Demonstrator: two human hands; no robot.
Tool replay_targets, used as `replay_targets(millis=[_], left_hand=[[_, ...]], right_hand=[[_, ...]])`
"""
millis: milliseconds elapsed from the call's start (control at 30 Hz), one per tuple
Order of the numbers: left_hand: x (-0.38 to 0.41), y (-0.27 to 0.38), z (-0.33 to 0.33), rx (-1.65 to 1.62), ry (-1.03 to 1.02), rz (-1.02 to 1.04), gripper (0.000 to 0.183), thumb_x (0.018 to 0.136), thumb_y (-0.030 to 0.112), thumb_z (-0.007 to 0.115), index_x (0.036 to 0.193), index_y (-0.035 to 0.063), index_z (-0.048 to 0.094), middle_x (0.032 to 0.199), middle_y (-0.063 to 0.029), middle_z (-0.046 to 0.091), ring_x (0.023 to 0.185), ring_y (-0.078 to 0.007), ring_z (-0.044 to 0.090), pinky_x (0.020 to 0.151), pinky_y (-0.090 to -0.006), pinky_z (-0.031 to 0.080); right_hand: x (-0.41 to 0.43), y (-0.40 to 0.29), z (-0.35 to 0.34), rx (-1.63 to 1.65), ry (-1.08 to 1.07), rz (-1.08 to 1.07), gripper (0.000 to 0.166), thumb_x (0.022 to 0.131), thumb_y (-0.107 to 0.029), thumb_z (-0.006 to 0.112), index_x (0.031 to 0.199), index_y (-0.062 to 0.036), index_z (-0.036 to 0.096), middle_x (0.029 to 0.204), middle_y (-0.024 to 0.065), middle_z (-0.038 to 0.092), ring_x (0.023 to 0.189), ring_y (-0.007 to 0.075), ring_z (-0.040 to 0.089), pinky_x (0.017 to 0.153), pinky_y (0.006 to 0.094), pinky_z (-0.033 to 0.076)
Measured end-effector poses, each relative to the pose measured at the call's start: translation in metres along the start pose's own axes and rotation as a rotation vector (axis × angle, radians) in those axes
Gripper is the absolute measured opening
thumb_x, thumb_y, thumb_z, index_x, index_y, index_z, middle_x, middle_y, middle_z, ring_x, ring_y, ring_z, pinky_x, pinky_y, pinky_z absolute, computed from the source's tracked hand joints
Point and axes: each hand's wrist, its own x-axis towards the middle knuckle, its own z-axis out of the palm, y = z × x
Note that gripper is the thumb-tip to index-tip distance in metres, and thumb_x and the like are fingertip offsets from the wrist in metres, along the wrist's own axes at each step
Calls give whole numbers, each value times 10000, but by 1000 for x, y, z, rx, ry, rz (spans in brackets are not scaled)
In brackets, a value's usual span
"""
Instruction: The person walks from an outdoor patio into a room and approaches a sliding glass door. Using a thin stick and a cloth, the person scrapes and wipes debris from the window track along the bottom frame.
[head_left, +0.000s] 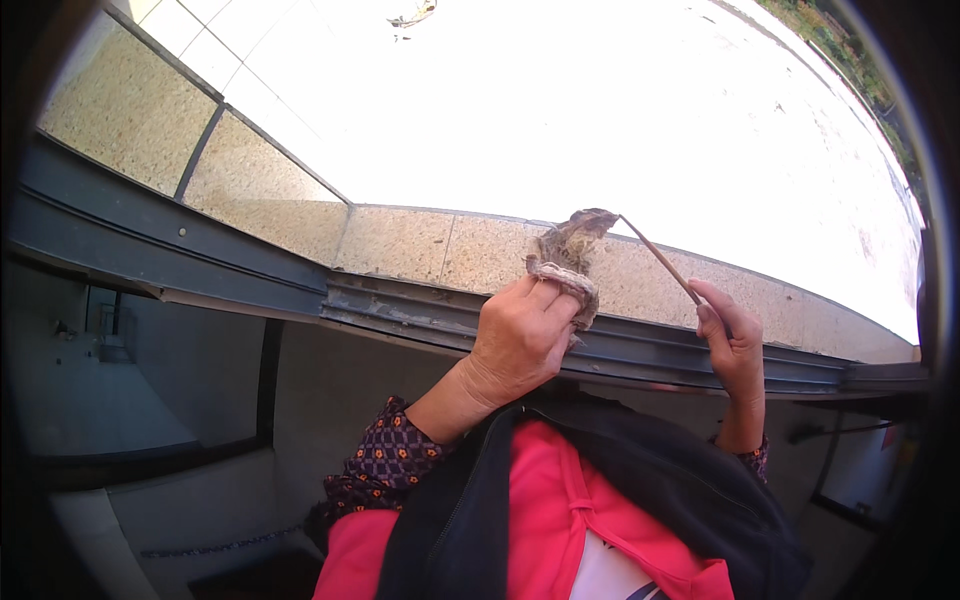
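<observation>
My left hand (525, 337) grips a dirty, crumpled cloth (574, 251) above the dark metal window track (420, 304). The cloth's upper part sticks up past my fingers, over the speckled stone sill (491, 244). To the right, my right hand (731, 337) pinches the lower end of a thin wooden stick (660, 259) between thumb and fingers. The stick slants up to the left, and its far tip meets the cloth's top edge. Whether the tip presses into the cloth or only touches it, I cannot tell. Dirt and pale smears mark the track left of my left hand.
A dark metal frame (172, 225) runs along the left, beside a stone side ledge (255, 172). Beyond the sill lies a sunlit, overexposed surface (600, 112), with white tiles (217, 37) at upper left. A glass pane (180, 375) stands at lower left.
</observation>
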Motion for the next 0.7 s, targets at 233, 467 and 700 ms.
replay_targets(millis=[233,467,700], left_hand=[[-50,-18,-27,-85,210,-120,254,703,19,795,932,42,689,895,-106,646,790,-269,630,684,-327,506],[-126,-45,-56,6,490,-392,109,820,2,727,915,31,681,864,-84,648,712,-180,599,619,-270,490],[-161,-64,-52,-53,512,-488,96,833,-14,710,919,16,681,862,-70,647,712,-144,592,612,-245,482]], right_hand=[[11,-39,0,-410,-394,-188,469,786,38,612,1187,-190,696,700,114,530,624,326,569,573,403,452],[25,-79,-39,-335,-421,-143,371,802,33,607,1126,-110,717,752,129,624,696,334,628,611,380,482],[23,-78,-1,-499,-556,-130,391,812,-3,599,1151,-167,704,755,133,626,705,361,624,626,437,485]])
